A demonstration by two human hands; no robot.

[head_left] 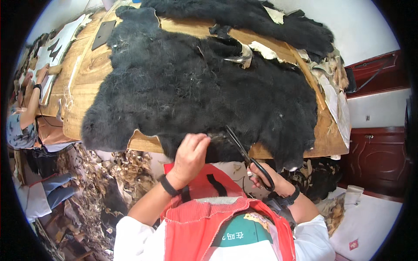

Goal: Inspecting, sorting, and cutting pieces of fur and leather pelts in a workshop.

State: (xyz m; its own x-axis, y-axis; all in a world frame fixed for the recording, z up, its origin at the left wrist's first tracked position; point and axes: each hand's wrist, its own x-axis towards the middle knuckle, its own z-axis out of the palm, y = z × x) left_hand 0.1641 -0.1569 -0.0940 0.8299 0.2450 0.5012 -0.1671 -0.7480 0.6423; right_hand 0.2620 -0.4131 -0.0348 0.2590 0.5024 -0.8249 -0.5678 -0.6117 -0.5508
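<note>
A large black fur pelt [191, 82] lies spread across the wooden table [143, 142], its near edge reaching the table's front. Over that edge is my left hand [190, 156], thumb and fingers pinched together; what they hold, if anything, is too small to make out. A pale, thin patch [219, 136] shows in the fur just beside those fingertips. My right hand [260, 175] grips a pair of black-handled scissors [238, 143] by the loops. The long dark blades point up and away to the left, their tips over the pelt near the pale patch.
Another black pelt [257, 19] lies at the table's far side, with pale hide scraps [263, 50] nearby. A dark flat board [103, 35] rests at the far left. Heaped fur scraps [124, 178] cover the floor. A co-worker [30, 113] handles a white hide at left.
</note>
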